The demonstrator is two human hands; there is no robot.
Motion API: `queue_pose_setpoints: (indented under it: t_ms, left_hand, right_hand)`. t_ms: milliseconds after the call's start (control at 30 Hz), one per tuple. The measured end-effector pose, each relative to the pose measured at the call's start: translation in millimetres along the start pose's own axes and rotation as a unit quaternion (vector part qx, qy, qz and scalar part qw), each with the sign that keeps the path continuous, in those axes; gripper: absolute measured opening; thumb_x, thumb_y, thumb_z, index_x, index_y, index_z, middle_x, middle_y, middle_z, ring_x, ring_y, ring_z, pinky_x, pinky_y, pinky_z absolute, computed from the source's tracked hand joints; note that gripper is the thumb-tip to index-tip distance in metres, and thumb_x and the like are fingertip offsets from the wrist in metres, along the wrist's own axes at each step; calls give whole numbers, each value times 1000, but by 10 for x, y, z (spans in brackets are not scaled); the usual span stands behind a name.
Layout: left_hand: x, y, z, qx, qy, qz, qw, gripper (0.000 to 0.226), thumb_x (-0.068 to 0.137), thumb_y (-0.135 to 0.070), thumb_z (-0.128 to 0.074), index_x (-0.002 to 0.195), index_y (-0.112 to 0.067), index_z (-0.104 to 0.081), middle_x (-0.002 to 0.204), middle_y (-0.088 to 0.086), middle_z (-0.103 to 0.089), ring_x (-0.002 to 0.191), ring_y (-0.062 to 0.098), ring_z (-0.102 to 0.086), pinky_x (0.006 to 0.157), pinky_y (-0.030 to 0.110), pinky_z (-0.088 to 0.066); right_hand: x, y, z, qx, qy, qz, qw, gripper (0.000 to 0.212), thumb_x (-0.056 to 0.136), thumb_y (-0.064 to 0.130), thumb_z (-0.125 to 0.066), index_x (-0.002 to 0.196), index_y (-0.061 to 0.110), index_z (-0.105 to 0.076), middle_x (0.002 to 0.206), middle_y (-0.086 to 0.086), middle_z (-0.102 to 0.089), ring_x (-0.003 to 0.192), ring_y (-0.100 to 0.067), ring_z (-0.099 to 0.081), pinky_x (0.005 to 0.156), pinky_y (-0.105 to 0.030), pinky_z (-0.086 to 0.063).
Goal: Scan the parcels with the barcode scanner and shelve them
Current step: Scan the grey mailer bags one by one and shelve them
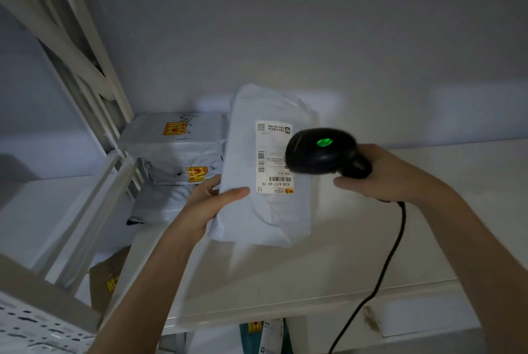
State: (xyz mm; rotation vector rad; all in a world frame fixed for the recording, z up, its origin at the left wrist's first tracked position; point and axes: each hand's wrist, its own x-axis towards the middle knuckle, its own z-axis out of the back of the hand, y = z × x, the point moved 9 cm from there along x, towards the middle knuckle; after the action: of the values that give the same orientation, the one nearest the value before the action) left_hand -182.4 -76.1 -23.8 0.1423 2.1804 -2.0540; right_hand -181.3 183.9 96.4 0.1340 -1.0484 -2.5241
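Observation:
My left hand grips the lower left edge of a grey plastic parcel, holding it tilted above the white shelf. A white shipping label with barcodes faces me on the parcel. My right hand is closed on the handle of a black barcode scanner. The scanner's head sits over the label's right side, and a green light glows on its top. A black cable hangs down from the handle.
Three grey parcels with yellow stickers are stacked at the shelf's left, against a white rack upright. A brown box shows on a lower level at left. More parcels sit under the shelf. The wall stands close behind.

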Motion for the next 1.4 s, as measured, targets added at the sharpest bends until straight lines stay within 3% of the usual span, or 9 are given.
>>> queue_pose_setpoints:
  t_ms: [100,167,333,633,967,1167,1400]
  left_hand:
    - [-1,4,-7,5,-3,1,1000,37,65,-20,-83,100,-24,-72,95,2,-76,88,21,-73,76,34,-56]
    - [-15,8,-6,6,-4,3,1000,40,64,-20,-83,102,-23,-71,94,1,-76,87,20,-73,72,32,-56]
    - [-57,14,17,8,-9,3,1000,38,65,-19,-83,101,-23,-71,93,0,-77,84,18,-73,68,28,-56]
    - [-116,7,51,8,1,-2,1000,35,69,-20,-80,102,-24,-71,92,-1,-77,83,16,-73,64,24,-56]
    - [-84,14,111,3,1,-1,1000,31,68,-21,-82,97,-26,-72,89,-1,-77,81,17,-73,61,24,-57]
    - [-72,5,115,4,5,-4,1000,35,66,-21,-82,99,-24,-72,92,1,-76,84,20,-73,67,29,-57]
    - [-104,12,111,-11,21,-3,1000,34,66,-20,-82,99,-24,-73,96,1,-76,87,19,-73,66,25,-57]
  right_hand:
    - [-17,159,-159,-82,30,20,996,42,73,8,-62,63,47,-53,53,24,-55,52,-4,-49,55,-27,-39]
    - [-26,206,-181,-114,30,28,993,48,71,10,-61,64,56,-50,57,30,-56,50,-3,-49,53,-25,-36]
    - [-32,315,-189,-144,28,49,988,50,70,10,-61,65,58,-48,61,35,-54,54,7,-50,50,-23,-31]
    - [1,350,-275,-183,48,64,980,50,70,12,-61,61,58,-44,60,37,-52,54,9,-49,49,-23,-28]
    - [-8,375,-257,-147,36,68,986,50,69,8,-61,62,55,-48,60,32,-55,52,4,-49,51,-23,-30]
    - [-24,378,-240,-120,32,61,990,52,70,5,-61,59,54,-48,54,28,-54,47,3,-47,50,-21,-30]
    - [-44,284,-234,-34,17,31,999,51,73,1,-60,56,48,-52,48,23,-51,43,4,-44,44,-8,-34]
